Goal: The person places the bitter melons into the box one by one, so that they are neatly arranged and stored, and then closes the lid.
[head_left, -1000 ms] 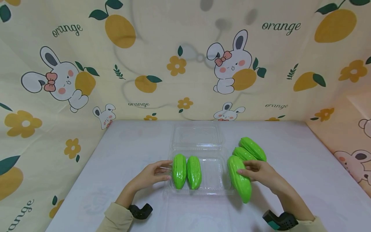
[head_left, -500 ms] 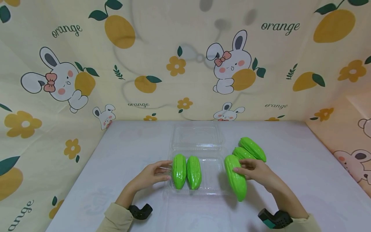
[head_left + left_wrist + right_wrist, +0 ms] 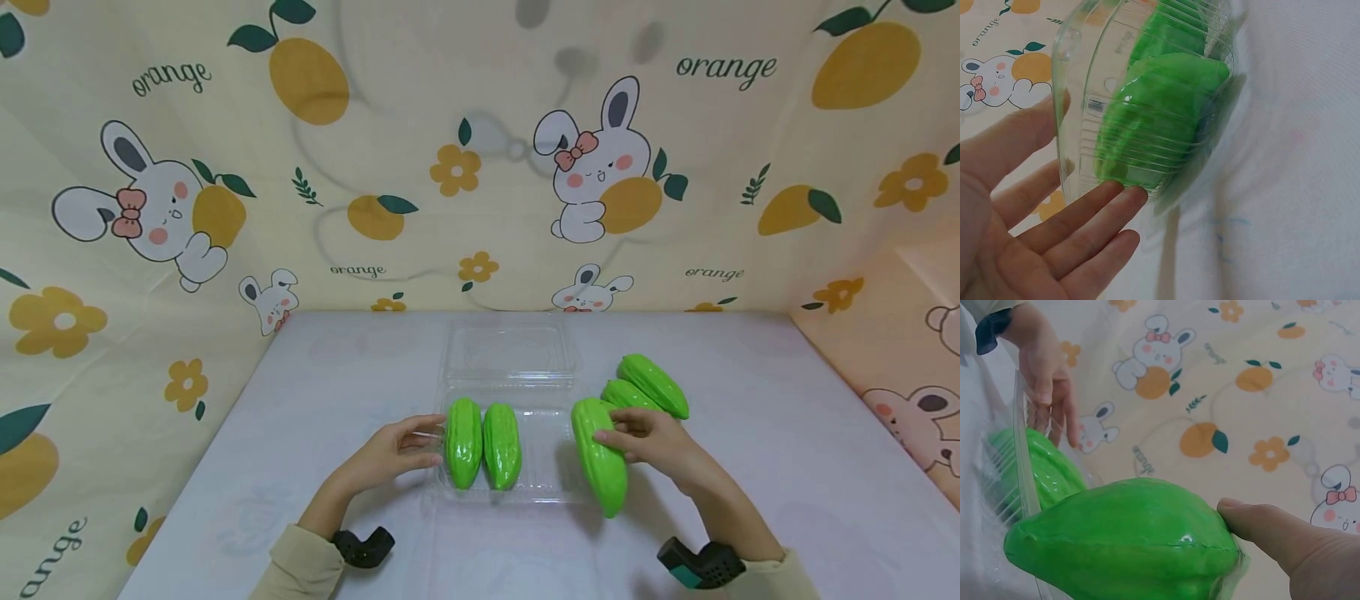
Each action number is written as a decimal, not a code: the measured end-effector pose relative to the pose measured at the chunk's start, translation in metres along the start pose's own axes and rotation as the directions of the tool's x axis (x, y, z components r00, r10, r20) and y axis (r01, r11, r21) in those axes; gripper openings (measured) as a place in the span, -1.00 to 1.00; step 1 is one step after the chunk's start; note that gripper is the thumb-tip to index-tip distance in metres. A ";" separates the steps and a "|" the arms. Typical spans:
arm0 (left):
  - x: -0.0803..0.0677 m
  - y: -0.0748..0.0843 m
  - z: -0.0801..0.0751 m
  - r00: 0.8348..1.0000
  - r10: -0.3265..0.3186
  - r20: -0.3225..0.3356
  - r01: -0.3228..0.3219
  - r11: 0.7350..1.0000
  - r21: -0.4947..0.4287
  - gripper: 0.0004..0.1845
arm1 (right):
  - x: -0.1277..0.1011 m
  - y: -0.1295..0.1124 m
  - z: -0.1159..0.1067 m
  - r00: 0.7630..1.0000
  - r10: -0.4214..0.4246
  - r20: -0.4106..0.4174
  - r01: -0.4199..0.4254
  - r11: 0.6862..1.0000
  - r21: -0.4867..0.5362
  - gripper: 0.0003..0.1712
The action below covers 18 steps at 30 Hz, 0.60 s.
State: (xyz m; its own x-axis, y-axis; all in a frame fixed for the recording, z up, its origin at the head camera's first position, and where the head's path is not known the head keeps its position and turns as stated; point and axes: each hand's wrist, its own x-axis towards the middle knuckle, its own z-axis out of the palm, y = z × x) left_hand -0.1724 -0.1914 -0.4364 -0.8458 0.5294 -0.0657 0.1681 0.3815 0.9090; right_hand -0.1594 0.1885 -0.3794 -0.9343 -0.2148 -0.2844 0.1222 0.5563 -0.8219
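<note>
A clear plastic clamshell box lies open on the table, its lid folded back. Two green toy gourds lie side by side in its left half. My left hand rests with straight fingers against the box's left wall. My right hand grips a third green gourd and holds it over the box's right edge; in the right wrist view my thumb presses on this gourd. Two more green gourds lie just behind my right hand.
The grey table is walled by a cream cloth printed with rabbits and oranges at the back and both sides. A black wrist device sits on each forearm.
My right hand has carried the gourd to the left, from the table beside the box to over the box's right edge. My left hand has stayed in place.
</note>
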 end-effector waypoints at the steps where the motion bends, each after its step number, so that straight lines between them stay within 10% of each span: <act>1: 0.000 0.000 0.000 1.000 0.001 0.000 -0.001 1.000 0.001 -0.33 | 0.000 0.000 0.001 1.000 0.001 0.001 -0.001 1.000 0.003 -0.19; 18: 0.001 -0.001 0.001 1.000 0.005 -0.005 -0.005 1.000 0.009 -0.33 | 0.003 -0.004 0.010 0.998 0.049 -0.039 -0.048 0.999 0.019 -0.16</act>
State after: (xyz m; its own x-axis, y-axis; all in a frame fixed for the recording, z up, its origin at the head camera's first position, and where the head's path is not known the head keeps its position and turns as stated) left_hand -0.1730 -0.1908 -0.4379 -0.8474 0.5276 -0.0594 0.1769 0.3861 0.9053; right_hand -0.1594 0.1779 -0.3819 -0.9395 -0.1564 -0.3047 0.1732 0.5507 -0.8166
